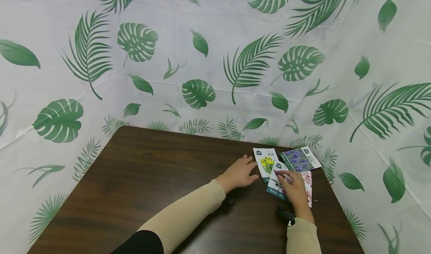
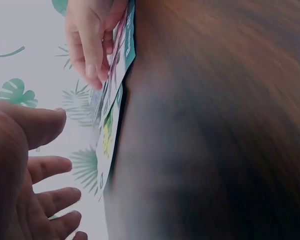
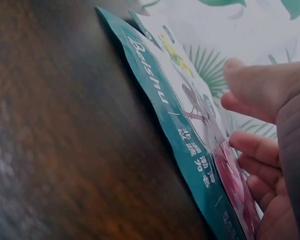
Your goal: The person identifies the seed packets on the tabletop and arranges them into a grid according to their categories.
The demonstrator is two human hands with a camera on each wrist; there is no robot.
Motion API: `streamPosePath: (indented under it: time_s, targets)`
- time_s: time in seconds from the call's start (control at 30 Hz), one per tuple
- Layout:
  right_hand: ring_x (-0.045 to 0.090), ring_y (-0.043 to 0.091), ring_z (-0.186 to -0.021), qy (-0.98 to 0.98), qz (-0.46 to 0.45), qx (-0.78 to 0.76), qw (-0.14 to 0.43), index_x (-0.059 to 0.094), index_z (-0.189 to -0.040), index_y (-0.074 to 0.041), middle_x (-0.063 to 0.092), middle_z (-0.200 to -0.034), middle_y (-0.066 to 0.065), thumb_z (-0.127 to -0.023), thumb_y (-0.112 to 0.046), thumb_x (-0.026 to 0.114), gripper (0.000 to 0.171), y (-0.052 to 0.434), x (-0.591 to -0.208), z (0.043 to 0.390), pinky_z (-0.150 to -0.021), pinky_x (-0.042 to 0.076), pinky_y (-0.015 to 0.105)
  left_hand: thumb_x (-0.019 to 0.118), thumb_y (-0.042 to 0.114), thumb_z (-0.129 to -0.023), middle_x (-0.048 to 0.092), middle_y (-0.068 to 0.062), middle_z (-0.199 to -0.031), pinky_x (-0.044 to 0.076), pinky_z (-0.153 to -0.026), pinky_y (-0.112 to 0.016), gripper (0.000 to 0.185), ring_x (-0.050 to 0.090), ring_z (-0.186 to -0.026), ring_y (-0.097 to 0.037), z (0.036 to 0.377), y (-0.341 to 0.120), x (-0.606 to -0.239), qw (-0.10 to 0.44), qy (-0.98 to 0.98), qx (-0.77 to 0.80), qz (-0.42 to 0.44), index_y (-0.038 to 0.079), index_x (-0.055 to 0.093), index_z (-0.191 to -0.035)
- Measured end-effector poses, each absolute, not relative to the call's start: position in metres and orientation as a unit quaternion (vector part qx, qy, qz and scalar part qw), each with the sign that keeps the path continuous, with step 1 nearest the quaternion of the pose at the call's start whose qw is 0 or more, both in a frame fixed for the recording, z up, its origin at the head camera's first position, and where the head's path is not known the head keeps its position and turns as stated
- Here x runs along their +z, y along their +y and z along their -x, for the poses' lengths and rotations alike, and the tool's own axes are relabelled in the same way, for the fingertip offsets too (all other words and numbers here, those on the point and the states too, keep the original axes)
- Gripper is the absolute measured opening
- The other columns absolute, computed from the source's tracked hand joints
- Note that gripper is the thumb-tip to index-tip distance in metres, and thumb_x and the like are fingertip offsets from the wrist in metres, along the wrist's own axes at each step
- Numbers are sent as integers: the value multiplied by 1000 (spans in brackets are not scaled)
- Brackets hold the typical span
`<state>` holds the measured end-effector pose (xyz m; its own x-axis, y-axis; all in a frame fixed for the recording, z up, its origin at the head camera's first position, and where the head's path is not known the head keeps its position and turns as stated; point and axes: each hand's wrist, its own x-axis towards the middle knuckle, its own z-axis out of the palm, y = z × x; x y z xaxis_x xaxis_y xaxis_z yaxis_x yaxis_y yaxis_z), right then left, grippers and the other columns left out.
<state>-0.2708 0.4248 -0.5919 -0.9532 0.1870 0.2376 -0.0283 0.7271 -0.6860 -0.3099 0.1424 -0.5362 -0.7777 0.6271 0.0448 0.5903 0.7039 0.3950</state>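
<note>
A person in beige sleeves is leaning over a dark brown wooden table [image 1: 151, 179], working at its far right corner, roughly the two o'clock part of the tabletop. Four flat paper seed packets are lying there in a loose cluster. The left hand [image 1: 238, 173] is resting palm down on the wood with its fingers spread and relaxed, gripping nothing, its fingertips just beside the white packet printed with yellow flowers [image 1: 266, 163]. At three o'clock from that hand, the right hand [image 1: 293, 187] is lying over the teal-edged packet with a dark plant picture [image 1: 274, 186], fingers bent down onto its face. A pink-flowered packet [image 1: 308, 184] is peeking out under that hand's far side. At twelve o'clock from the right hand, a purple-flowered packet [image 1: 299, 159] is lying tilted. A white backdrop printed with green leaves [image 1: 202, 59] is hanging behind.
</note>
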Motion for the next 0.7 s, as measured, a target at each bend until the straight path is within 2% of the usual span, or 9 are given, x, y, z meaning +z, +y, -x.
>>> streamPosePath:
  time_s: [0.13,0.37,0.57,0.7]
  targets:
    - [55,40,-118,-920,40,358,152,76,-130,-1,59,-126,28,-99,-15,81,35,425,-595,271,-99,42,50,56,44,-114,39,-10,-177,28,-137,-40,58,29,-169,-31,311,159,-539,42,914,204,-349,18,50,-165]
    - [55,38,-109,-926,32,339,162,77,-128,-3,59,-124,26,-93,-11,85,37,423,-595,270,-87,42,44,57,37,-114,38,-9,-178,31,-136,-40,54,32,-167,-31,313,178,-538,41,902,174,-394,18,51,-165]
    - [56,43,-115,-929,22,334,158,77,-127,-1,59,-125,27,-94,-11,85,36,423,-594,271,-92,42,50,55,44,-114,38,-3,-178,34,-134,-52,58,31,-168,-28,312,183,-542,71,905,154,-390,24,47,-168]
    - [55,44,-121,-928,28,338,151,76,-128,-1,58,-127,27,-94,-11,84,36,424,-592,270,-98,42,55,54,48,-113,37,-2,-178,32,-135,-53,58,32,-167,-28,310,182,-542,93,907,141,-386,26,49,-167]
